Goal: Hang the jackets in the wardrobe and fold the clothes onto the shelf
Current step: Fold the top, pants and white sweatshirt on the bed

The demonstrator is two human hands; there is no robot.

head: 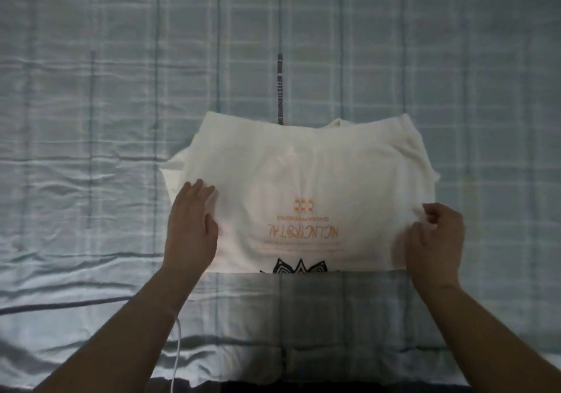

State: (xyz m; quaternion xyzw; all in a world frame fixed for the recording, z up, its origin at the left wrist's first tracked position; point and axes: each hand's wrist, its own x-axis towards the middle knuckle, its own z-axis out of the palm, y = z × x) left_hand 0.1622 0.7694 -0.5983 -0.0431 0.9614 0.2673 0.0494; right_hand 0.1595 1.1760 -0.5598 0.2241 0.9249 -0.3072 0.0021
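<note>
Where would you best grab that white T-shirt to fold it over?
Probably at its near side corners, coming from either side: the white T-shirt lies flat and wide. The right hand pinches the right edge; the left hand rests flat on the left.

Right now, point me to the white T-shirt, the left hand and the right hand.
white T-shirt [334, 165]: head view, plain cloth in its far half.
left hand [191, 228]: head view, back of the hand, flat on the shirt.
right hand [437, 241]: head view, back of the hand, pinching the shirt's edge.
</note>
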